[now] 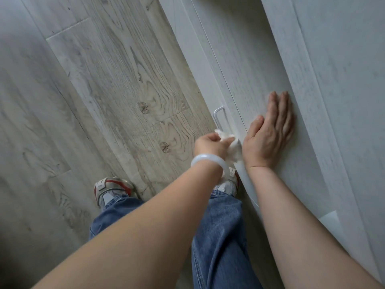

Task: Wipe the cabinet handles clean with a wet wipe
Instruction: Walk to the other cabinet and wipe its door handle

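Against the cabinet door (260,65), the left hand (210,146) is bunching the wet wipe (234,150) around the handle (221,119), fingers curled on it; the right hand (268,132) is pressing flat. The wipe looks soft, limp, best pinched wadded.

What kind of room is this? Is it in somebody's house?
Probably a room in a home, though which room is unclear. There is a wood-look plank floor, a pale cabinet door with a slim metal handle, and a person in jeans and sneakers wiping it.
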